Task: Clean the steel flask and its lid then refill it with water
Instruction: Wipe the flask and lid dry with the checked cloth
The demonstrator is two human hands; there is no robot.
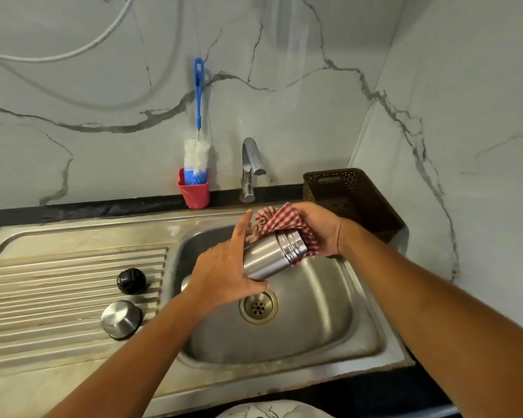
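- My left hand [224, 273] grips the flask [264, 260] round its body, thumb beneath and forefinger stretched straight up.
- My right hand [320, 227] clutches a checked cloth [281, 220], which is wrapped over the flask's threaded mouth.
- The flask hangs tilted over the sink [320, 321], near its back edge, with the mouth toward the right.
- The steel lid [120, 319] sits dome up on the drainboard [58, 282], near its right edge. The black cap [131, 281] stands just behind it, apart.
- At the bench's back edge stand a red cup [194, 194] holding a brush [197, 116], and the tap [249, 167]. A brown basket [354, 194] fills the back right corner.
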